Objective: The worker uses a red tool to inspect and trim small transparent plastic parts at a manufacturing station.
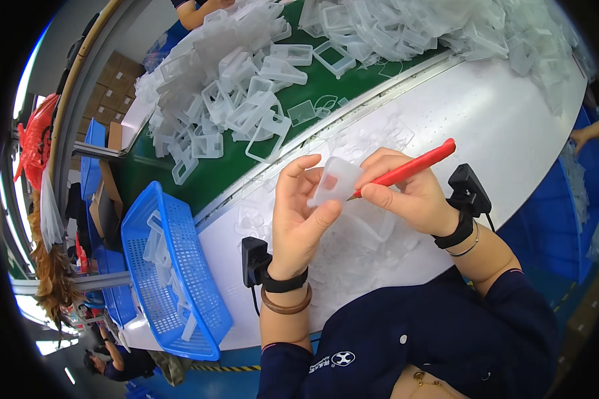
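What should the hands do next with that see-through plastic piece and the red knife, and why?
Probably draw the red knife a little along the edge of the clear plastic piece. The right hand has its tip at that edge, and the left hand holds the piece up over the white table, so a short trimming stroke seems likely.

Head fisheye, looking down, close over white table [512, 126].
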### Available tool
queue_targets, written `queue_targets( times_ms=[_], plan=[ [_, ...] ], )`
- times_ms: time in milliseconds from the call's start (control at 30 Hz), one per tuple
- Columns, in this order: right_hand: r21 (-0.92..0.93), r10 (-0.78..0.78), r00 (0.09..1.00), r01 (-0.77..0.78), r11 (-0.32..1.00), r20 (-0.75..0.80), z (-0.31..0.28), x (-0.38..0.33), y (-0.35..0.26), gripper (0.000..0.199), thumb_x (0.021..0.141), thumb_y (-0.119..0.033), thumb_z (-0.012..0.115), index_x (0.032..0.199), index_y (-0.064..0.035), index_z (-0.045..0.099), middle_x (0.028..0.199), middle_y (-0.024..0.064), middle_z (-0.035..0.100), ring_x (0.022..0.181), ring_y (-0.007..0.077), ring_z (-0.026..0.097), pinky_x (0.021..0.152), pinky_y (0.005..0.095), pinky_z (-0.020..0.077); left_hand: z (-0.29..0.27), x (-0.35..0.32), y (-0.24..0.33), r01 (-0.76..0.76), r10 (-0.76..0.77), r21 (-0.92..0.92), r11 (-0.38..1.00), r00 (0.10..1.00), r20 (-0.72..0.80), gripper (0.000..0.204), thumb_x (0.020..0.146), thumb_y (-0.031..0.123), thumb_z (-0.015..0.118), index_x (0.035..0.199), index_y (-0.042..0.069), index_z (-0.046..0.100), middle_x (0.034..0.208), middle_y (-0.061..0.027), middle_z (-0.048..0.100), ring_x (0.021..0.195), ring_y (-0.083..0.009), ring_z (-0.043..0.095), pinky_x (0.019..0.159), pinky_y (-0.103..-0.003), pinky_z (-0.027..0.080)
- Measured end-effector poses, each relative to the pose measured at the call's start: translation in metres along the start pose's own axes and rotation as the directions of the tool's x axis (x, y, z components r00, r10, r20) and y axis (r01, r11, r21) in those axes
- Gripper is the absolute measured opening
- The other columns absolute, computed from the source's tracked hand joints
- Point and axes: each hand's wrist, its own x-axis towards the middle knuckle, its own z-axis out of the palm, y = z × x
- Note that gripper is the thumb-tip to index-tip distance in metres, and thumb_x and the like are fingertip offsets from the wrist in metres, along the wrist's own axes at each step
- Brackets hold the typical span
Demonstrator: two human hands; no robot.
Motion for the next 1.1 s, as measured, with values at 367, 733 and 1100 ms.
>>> queue_targets(
  times_ms=[367,733,1100],
  plan=[
    [-0.409,-0.426,0.903,0.366,0.836,-0.061,-0.006,-0.003,-0.011,0.011,0.073,-0.010,0.070,0.082,-0.0070,0.065,0.093,0.0067,0.056,0.080,0.0168,0.053,0.070,0.0268,0.0425,0.008,-0.007,0.001,0.045,-0.067,-0.133,0.990,0.984,-0.166,0.052,0.075,-0.008,0.063,0.120,0.000,0.038,0.101,-0.0122,0.058,0.093,-0.0149,0.056,0.074,-0.025,0.049],
    [-0.385,-0.461,0.880,0.468,0.796,0.116,-0.007,0.001,-0.009,0.013,0.071,-0.014,0.072,0.081,-0.0085,0.066,0.082,0.0029,0.058,0.074,0.0172,0.051,0.064,0.0261,0.0412,0.010,-0.009,0.001,0.013,-0.015,-0.071,0.997,1.000,-0.019,0.065,0.073,-0.012,0.062,0.129,-0.003,0.031,0.107,-0.0162,0.057,0.097,-0.0187,0.057,0.080,-0.027,0.049],
    [-0.444,-0.484,0.861,0.499,0.745,0.156,-0.006,0.005,-0.010,0.014,0.068,-0.014,0.073,0.078,-0.0097,0.064,0.080,0.0029,0.058,0.073,0.0190,0.052,0.063,0.0279,0.0426,0.009,-0.008,0.008,-0.009,0.010,0.214,0.977,1.000,-0.005,0.075,0.073,-0.010,0.064,0.135,-0.002,0.022,0.105,-0.0179,0.060,0.093,-0.0174,0.059,0.075,-0.024,0.050]
  ],
)
